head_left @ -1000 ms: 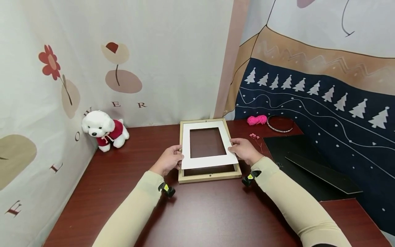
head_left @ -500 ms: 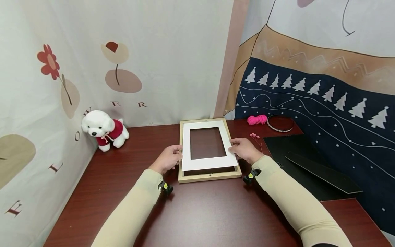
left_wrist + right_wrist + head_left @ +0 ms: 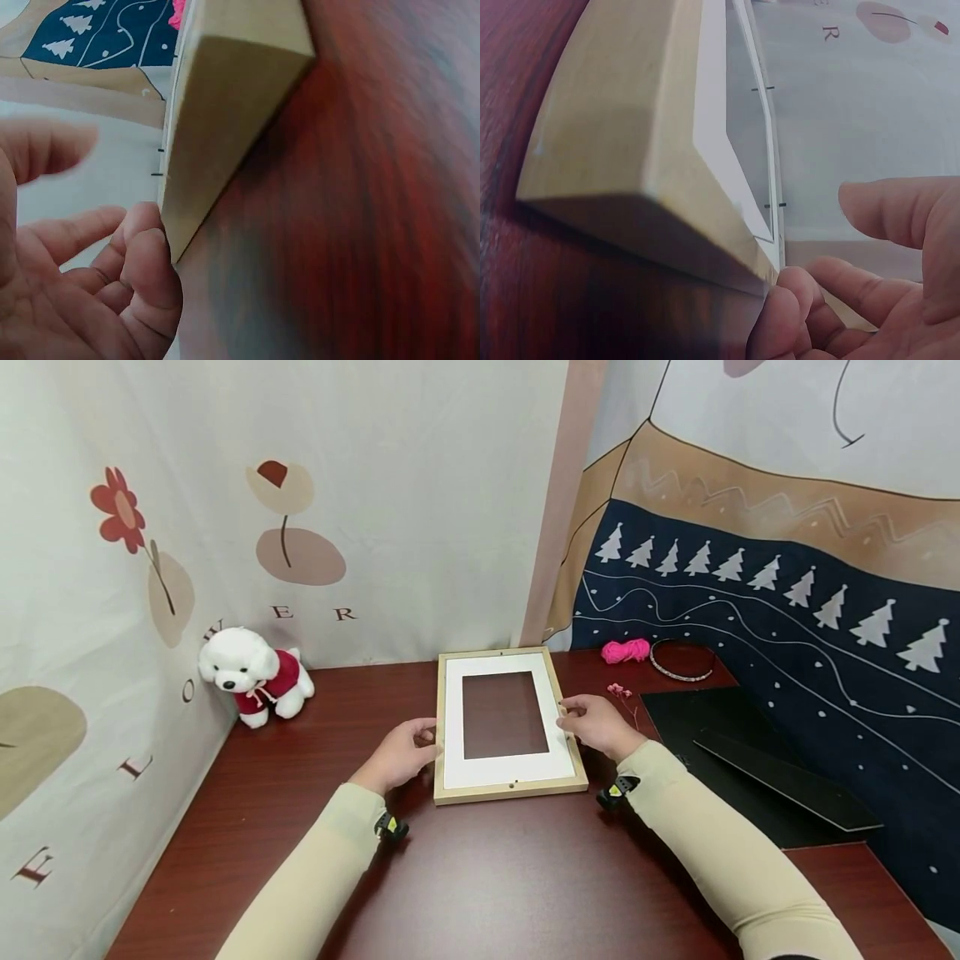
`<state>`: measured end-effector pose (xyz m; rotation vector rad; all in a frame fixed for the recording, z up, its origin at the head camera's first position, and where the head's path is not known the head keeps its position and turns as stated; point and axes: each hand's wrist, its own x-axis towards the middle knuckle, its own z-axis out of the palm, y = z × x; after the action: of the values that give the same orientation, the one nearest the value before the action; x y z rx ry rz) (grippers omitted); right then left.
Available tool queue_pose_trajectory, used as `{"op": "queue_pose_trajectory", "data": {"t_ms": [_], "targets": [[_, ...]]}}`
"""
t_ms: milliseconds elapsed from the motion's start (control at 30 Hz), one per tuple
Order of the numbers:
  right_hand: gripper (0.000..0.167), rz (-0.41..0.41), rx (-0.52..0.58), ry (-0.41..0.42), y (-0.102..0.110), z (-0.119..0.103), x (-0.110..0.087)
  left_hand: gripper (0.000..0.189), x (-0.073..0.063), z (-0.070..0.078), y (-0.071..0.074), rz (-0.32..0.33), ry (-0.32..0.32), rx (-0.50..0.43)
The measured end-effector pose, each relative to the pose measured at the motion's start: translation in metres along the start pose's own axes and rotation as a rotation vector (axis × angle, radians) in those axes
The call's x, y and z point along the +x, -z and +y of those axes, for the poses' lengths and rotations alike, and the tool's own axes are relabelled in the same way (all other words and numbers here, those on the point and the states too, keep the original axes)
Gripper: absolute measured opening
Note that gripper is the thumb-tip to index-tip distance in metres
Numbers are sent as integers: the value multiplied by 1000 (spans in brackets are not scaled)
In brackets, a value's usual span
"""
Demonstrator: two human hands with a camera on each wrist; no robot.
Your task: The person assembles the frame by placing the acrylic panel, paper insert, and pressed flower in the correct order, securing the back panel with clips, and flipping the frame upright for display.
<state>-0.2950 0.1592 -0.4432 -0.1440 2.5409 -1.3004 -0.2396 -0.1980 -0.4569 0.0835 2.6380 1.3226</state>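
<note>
A light wooden picture frame (image 3: 474,796) lies flat on the table, with a white mat board (image 3: 517,767) seated inside it. Through the mat's rectangular window the dark red surface shows. My left hand (image 3: 397,756) is at the frame's left side, thumb spread from loosely bent fingers; in the left wrist view the fingertips (image 3: 146,251) are right at the wooden edge. At the opposite side is my right hand (image 3: 600,727). Its thumb (image 3: 885,210) stands raised off the frame in the right wrist view, and its bent fingers sit close against the frame's side.
To the right lies a black backing board (image 3: 705,718) with its easel leg (image 3: 787,781) sticking up. Behind it are pink yarn (image 3: 625,651), a thin hoop (image 3: 678,677) and a small pink flower sprig (image 3: 619,691). A white plush dog (image 3: 251,672) sits at the back left.
The mat board's near edge has dropped and come nearer, so the mat now lies within the frame. Both hands have let go of it; the left has drawn slightly outward.
</note>
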Motion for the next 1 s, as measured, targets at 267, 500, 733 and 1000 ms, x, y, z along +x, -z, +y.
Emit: {"op": "queue_pose_trajectory", "data": {"t_ms": [267, 500, 733, 1000], "targets": [[54, 5, -21, 39, 9, 6, -6, 93, -14, -9, 0, -83, -71, 159], [53, 33, -79, 116, 24, 14, -9, 93, -24, -14, -4, -119, -77, 187], [55, 51, -129, 148, 50, 30, -11, 90, -26, -14, -4, -119, -91, 218], [49, 103, -175, 159, 80, 49, -12, 88, -27, -13, -6, -135, -112, 228]]}}
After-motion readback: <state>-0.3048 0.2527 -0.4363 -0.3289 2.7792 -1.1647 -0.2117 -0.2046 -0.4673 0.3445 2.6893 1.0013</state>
